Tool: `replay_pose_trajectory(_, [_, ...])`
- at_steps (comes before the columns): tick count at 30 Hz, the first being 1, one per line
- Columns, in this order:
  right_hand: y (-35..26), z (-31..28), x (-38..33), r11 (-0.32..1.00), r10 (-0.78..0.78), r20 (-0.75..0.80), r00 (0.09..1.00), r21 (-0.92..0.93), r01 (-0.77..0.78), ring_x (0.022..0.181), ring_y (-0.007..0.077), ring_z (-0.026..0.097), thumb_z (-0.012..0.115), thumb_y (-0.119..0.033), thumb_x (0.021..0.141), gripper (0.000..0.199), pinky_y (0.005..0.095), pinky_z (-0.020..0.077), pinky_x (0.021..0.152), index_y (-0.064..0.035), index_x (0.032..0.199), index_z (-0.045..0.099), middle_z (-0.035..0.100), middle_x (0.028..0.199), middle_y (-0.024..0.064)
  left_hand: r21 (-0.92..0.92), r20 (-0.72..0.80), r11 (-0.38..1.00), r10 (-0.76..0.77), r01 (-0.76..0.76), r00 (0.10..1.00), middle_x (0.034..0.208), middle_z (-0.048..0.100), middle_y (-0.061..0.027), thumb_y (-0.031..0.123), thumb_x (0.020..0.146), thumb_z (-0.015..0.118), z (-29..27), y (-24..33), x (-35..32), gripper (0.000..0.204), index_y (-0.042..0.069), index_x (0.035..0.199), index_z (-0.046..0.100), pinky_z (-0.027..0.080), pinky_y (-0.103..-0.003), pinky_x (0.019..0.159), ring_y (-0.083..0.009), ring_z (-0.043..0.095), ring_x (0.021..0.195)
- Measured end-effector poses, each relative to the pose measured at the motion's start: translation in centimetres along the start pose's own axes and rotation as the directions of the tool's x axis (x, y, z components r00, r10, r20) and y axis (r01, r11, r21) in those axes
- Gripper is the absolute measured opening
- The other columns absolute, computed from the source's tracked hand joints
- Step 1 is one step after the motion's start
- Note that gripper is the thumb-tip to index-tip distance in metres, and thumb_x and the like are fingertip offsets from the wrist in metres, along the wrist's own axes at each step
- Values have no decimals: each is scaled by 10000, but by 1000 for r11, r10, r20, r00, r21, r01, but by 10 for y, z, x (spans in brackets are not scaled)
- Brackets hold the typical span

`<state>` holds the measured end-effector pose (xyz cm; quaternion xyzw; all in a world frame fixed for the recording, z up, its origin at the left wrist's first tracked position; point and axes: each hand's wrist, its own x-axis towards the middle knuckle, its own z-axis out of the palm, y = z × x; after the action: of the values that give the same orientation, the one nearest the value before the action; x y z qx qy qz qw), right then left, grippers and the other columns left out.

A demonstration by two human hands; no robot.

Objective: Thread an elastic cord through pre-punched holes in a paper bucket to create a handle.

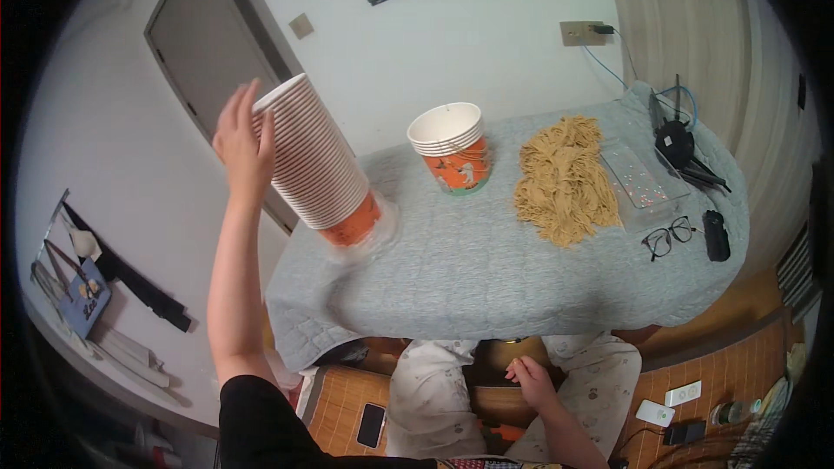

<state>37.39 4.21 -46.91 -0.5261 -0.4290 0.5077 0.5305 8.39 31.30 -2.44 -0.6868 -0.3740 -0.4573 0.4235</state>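
Note:
A tall nested stack of white-rimmed paper buckets leans left at the table's left side, with clear plastic wrap bunched round its orange base. My left hand reaches up to the stack's top and grips the rim of the uppermost paper bucket, thumb on the near side. Low over my lap is my right hand, its fingers curled closed; whatever may be in them is hidden. Mid-table stands a short stack of orange printed paper buckets, upright, with tan cords hanging over its right side.
A quilted grey-blue cloth covers the table. To the right lie a heap of tan cords, a clear plastic box with small beads, eyeglasses, a black case and a black router. A phone rests below.

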Motion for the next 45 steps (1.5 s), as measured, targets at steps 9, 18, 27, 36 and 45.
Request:
replay_pose_trajectory(9, [20,-1,7,997,0,-55,998,-83,-5,741,150,622,493,-263,986,315,302,493,703,15,893,609,656,769,78,-260,617,899,-127,353,777,1007,700,-139,163,929,565,-16,-33,49,308,58,1216,603,489,-333,863,-237,670,942])
replay_pose_trajectory(18, [34,3,15,964,35,-72,997,-261,-52,649,143,597,517,-278,972,327,290,476,625,-7,809,602,631,692,60,-264,695,822,-200,504,690,889,703,-86,82,820,702,-22,-42,72,387,57,1170,540,495,-276,756,-137,651,817])
replay_pose_trajectory(27, [58,0,16,904,24,-70,997,-425,-52,676,165,622,553,-333,948,350,318,488,645,-8,830,607,660,729,86,-499,200,813,-229,300,953,1014,706,-122,59,786,697,-42,-45,90,312,22,1091,641,531,-297,801,-201,688,927])
replay_pose_trajectory(36, [50,2,5,894,-114,-32,993,-439,89,650,133,599,631,-230,912,227,297,479,619,-8,863,612,650,718,69,-709,18,701,-95,80,995,966,651,-31,54,840,693,-138,0,53,289,17,1115,616,483,-239,747,-88,573,828])
replay_pose_trajectory(45, [-88,65,-28,762,-610,-197,768,-411,500,1011,251,557,741,-122,788,460,351,454,875,-15,1186,537,565,1143,135,-803,430,501,114,322,896,922,680,-91,69,767,759,-161,63,-76,313,47,1069,678,508,-274,652,-157,641,724])
